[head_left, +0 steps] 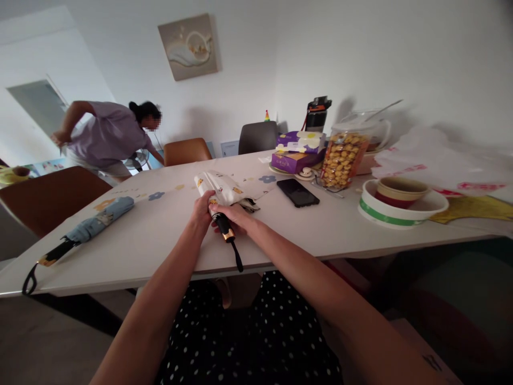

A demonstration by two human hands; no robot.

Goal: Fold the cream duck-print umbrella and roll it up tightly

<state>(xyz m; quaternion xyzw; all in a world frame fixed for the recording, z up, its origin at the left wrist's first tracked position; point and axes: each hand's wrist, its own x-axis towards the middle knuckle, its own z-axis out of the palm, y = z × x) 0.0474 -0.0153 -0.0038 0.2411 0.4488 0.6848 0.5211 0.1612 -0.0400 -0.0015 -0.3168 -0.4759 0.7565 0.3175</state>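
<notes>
A white folding umbrella [219,184] with small yellow prints lies partly loose over the near middle of the table, its black handle and wrist strap pointing towards me. My left hand [203,208] is wrapped round its left side, just above the handle. From the right, my right hand [232,215] closes on the same umbrella near the base of the cloth, the thumb lying across it. Some fingers of both hands are hidden under the umbrella. A blue folding umbrella [100,219], rolled up, lies to the left on the table.
Right of my hands lie a black phone [297,192], a snack jar [343,158], purple tissue packs [298,152] and a white bowl [401,211] holding a paper cup. A plastic bag [436,160] sits farther right. Across the table, a person [108,128] bends beside brown chairs [186,151].
</notes>
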